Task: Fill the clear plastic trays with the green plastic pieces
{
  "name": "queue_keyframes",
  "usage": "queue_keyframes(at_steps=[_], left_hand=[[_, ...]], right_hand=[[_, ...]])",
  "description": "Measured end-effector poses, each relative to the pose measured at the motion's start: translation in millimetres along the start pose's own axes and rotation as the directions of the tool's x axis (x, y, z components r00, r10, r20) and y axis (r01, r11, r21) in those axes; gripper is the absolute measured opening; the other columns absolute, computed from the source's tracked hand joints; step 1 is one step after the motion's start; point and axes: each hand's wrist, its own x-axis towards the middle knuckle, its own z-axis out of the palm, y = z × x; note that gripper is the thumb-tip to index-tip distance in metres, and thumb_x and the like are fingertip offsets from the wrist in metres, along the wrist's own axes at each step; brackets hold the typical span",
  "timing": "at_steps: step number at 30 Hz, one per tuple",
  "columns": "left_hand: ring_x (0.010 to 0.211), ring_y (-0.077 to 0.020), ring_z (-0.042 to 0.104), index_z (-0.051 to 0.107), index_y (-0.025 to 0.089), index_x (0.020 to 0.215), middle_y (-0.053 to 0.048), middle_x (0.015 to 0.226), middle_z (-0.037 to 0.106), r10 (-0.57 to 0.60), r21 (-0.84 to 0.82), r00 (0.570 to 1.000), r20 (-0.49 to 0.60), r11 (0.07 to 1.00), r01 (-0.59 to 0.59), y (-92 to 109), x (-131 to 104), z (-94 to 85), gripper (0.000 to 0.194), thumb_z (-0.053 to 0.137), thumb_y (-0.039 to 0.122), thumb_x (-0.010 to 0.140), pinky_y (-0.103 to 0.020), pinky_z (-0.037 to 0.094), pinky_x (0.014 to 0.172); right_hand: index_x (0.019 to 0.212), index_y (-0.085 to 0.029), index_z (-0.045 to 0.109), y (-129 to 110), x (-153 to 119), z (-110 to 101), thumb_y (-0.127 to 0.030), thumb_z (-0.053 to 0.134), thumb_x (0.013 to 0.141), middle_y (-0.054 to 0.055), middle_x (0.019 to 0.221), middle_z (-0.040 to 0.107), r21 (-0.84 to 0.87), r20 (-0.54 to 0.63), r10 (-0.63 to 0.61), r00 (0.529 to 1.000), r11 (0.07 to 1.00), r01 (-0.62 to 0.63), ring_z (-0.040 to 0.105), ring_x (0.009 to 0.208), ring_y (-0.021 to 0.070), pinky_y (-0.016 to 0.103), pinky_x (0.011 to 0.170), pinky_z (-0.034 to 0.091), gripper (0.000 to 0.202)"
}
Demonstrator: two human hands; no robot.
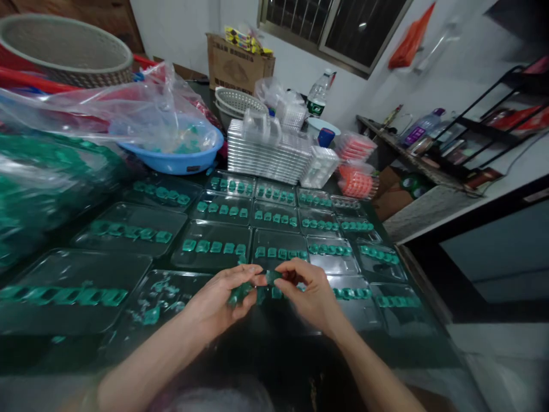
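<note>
A small green piece (273, 277) is pinched by the right hand (312, 290) just beside the fingertips of the left hand (221, 294), where further green pieces (239, 293) are cradled, above clear trays (281, 238); light, precise fingertip control seems called for.

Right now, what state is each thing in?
Left hand: cupped around green pieces.
Right hand: pinching a green piece.
Tray beside left forearm: strewn with loose bits.
Blue basin: partly draped with clear plastic.
Clear containers: stacked.
Bottle: standing upright.
</note>
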Motion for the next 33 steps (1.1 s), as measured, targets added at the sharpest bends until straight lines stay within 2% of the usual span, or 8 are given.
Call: queue_keyframes(at_steps=[3,6,9,12,16,21,26,33], left_hand=[[0.052,-0.0078,0.051,0.063,0.012,0.085,-0.008,0.084,0.062,-0.015,-0.031,0.999,-0.051,0.999,0.013,5,1,-1.2,0.017,0.067,0.019,0.069,-0.017,0.038,0.041],[0.063,-0.0143,0.058,0.064,0.011,0.084,-0.009,0.085,0.062,-0.012,-0.054,0.993,-0.115,0.999,0.006,10,3,-5.1,0.015,0.065,0.014,0.069,-0.022,0.046,0.05],[0.073,-0.0206,0.061,0.064,0.012,0.089,-0.011,0.093,0.062,-0.035,-0.087,0.992,-0.119,0.996,0.025,16,4,-7.9,0.02,0.061,0.011,0.069,-0.027,0.049,0.054],[0.079,-0.0231,0.061,0.064,0.014,0.092,-0.011,0.098,0.061,-0.047,-0.111,0.993,-0.112,0.993,0.034,21,4,-10.2,0.026,0.062,0.008,0.067,-0.029,0.05,0.057],[0.072,-0.0232,0.061,0.065,0.016,0.091,-0.01,0.091,0.062,-0.046,-0.084,0.991,-0.129,0.996,0.035,22,10,-17.3,0.03,0.07,0.012,0.061,-0.028,0.048,0.049],[0.067,-0.0214,0.059,0.067,0.016,0.084,-0.009,0.084,0.062,-0.039,-0.057,0.99,-0.138,0.998,0.031,20,18,-20.6,0.03,0.076,0.014,0.055,-0.024,0.045,0.042],[0.062,-0.0184,0.057,0.067,0.015,0.079,-0.008,0.082,0.062,-0.024,-0.059,0.991,-0.131,0.998,0.016,19,18,-16.0,0.025,0.076,0.016,0.055,-0.022,0.043,0.039],[0.063,-0.0172,0.057,0.067,0.014,0.081,-0.007,0.081,0.061,-0.012,-0.053,0.994,-0.112,0.999,0.006,18,18,-20.5,0.025,0.075,0.019,0.058,-0.021,0.042,0.041]], right_hand=[[0.087,-0.018,0.064,36,31,-43,-0.032,0.06,0.073,0.001,0.066,0.061,-0.006,-0.19,0.113,0.975,0.993,-0.116,0.056,0.059,0.0123,0.025,0.055,0.045,0.021],[0.093,-0.012,0.062,93,77,-99,-0.038,0.059,0.071,0.003,0.063,0.061,-0.045,-0.425,0.217,0.879,0.965,-0.26,0.056,0.054,0.0137,0.025,0.049,0.046,0.034],[0.093,-0.006,0.06,147,122,-145,-0.036,0.055,0.074,0.005,0.064,0.062,-0.107,-0.515,0.25,0.82,0.93,-0.351,0.056,0.051,0.0135,0.026,0.047,0.045,0.036],[0.088,-0.007,0.061,184,156,-169,-0.031,0.056,0.077,0.003,0.065,0.062,-0.201,-0.527,0.27,0.806,0.882,-0.427,0.057,0.054,0.0124,0.026,0.053,0.047,0.026],[0.087,-0.011,0.06,212,180,-178,-0.03,0.055,0.083,0.002,0.082,0.062,-0.344,-0.504,0.284,0.816,0.801,-0.491,0.059,0.072,0.0119,0.03,0.068,0.049,0.02],[0.091,-0.013,0.06,230,191,-179,-0.032,0.052,0.085,0.004,0.092,0.062,-0.475,-0.474,0.319,0.82,0.692,-0.544,0.059,0.084,0.0145,0.034,0.077,0.048,0.021],[0.095,-0.014,0.059,234,195,-175,-0.033,0.052,0.085,0.004,0.095,0.061,-0.538,-0.487,0.367,0.792,0.588,-0.603,0.058,0.088,0.016,0.035,0.078,0.047,0.022],[0.098,-0.015,0.058,229,201,-173,-0.033,0.051,0.085,0.005,0.099,0.06,-0.577,-0.501,0.426,0.753,0.484,-0.658,0.058,0.09,0.0164,0.036,0.078,0.048,0.023]])
